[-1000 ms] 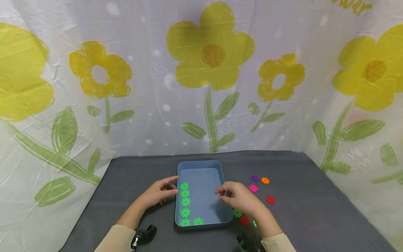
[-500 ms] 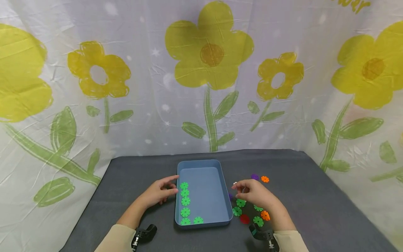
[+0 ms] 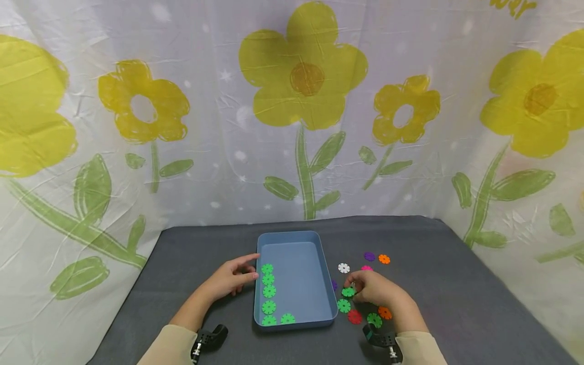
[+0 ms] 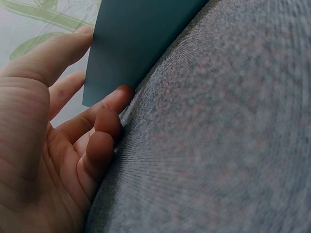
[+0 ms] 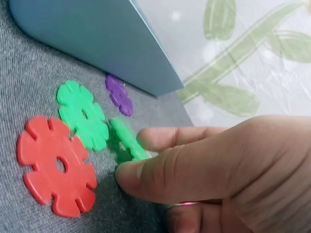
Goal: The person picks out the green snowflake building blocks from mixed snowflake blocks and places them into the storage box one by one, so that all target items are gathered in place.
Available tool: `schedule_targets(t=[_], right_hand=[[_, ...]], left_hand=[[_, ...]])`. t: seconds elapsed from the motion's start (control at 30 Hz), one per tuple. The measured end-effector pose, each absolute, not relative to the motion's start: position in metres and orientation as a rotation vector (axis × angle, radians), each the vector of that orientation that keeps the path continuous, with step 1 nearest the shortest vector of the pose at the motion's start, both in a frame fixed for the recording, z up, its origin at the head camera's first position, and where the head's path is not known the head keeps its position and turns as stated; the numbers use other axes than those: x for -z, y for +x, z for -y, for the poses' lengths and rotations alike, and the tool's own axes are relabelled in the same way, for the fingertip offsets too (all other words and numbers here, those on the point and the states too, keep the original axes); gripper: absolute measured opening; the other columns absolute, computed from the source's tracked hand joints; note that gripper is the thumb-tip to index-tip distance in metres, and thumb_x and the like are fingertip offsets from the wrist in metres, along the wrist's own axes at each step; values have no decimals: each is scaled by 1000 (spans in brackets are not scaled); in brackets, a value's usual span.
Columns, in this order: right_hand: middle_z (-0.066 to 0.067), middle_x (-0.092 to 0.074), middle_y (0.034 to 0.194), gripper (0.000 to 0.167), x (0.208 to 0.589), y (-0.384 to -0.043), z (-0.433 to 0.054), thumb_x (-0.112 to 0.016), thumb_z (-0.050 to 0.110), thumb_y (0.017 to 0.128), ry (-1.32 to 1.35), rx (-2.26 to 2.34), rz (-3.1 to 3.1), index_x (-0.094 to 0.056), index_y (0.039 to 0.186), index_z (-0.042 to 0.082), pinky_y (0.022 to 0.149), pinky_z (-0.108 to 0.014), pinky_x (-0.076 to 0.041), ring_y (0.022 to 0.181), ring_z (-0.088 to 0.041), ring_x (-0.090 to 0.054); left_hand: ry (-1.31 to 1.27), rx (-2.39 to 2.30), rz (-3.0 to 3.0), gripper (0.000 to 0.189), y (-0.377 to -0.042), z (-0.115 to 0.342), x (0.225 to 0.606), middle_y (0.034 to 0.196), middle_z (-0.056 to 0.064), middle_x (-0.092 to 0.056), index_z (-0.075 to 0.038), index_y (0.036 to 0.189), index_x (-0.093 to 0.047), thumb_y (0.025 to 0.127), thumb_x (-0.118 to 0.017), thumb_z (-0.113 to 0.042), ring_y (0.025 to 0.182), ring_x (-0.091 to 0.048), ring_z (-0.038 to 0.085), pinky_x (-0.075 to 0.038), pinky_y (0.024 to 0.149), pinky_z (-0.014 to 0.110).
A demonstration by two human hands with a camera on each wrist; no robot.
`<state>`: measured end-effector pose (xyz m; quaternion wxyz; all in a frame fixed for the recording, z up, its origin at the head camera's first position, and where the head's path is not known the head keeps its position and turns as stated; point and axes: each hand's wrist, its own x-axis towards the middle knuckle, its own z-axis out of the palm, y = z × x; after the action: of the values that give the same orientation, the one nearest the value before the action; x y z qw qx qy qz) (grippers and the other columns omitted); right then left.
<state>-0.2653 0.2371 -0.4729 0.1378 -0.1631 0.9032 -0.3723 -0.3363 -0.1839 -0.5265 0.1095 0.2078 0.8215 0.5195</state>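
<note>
A blue tray (image 3: pixel 298 274) lies in the middle of the dark cloth, with several green snowflake discs (image 3: pixel 269 291) along its left side and one (image 3: pixel 288 318) by its front wall. My left hand (image 3: pixel 231 277) touches the tray's left wall with its fingertips; the left wrist view has fingers (image 4: pixel 116 99) right against that wall. To the right of the tray, my right hand (image 3: pixel 377 290) pinches a green snowflake disc (image 5: pixel 127 139) between thumb and index finger. That disc is tilted, close over the cloth. Beside it lie another green disc (image 5: pixel 82 115) and a red disc (image 5: pixel 57 166).
More snowflake discs lie right of the tray: a white one (image 3: pixel 343 268), purple ones (image 3: pixel 369 256), orange ones (image 3: pixel 384 259) and a green one (image 3: pixel 374 320). A pink disc (image 3: pixel 367 268) is partly behind the right hand. A flower-print curtain (image 3: pixel 219 152) stands behind the table.
My right hand has moved from over the tray to the discs at its right, then down, and now pinches a green snowflake disc. The left hand has stayed at the tray's wall.
</note>
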Motion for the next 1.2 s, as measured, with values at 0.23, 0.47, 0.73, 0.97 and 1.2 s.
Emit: schedule_targets(t=[0.23,0.47,0.73,0.97,1.2], right_hand=[[-5,-49,75,31,472,-265,-235,-72,-13,79,-459,1033,-2636,-70,103,8,60,-35,-38,65,-18,-43],[0,-42,67,32,474,-266,-235,-73,-10,80,-460,1060,-2601,-73,106,9,56,-31,-31,60,-15,-36],[2,-38,66,32,479,-269,-234,-71,-7,78,-464,1032,-2628,-73,103,12,54,-31,-28,57,-14,-33],[-2,-43,72,28,471,-267,-236,-72,-3,80,-431,1094,-2679,-70,106,8,57,-31,-34,64,-16,-38],[-7,-50,86,25,452,-265,-230,-74,0,84,-364,1239,-2743,-70,108,5,61,-32,-41,77,-21,-46]], left_hand=[[618,-1533,-2412,64,-338,184,528,114,9,-65,-14,155,-48,99,-72,-32,62,-54,21,-49,51,35],[640,-1530,-2413,64,-337,184,529,114,9,-66,-13,155,-47,99,-72,-32,61,-53,20,-49,51,35],[633,-1532,-2410,65,-336,183,529,114,9,-66,-14,155,-47,99,-72,-33,61,-53,20,-48,51,34],[633,-1535,-2407,64,-336,183,528,113,9,-65,-14,155,-47,99,-72,-33,62,-53,19,-48,51,34],[642,-1530,-2420,63,-338,184,528,114,9,-65,-15,155,-48,99,-72,-32,61,-53,20,-48,50,35]])
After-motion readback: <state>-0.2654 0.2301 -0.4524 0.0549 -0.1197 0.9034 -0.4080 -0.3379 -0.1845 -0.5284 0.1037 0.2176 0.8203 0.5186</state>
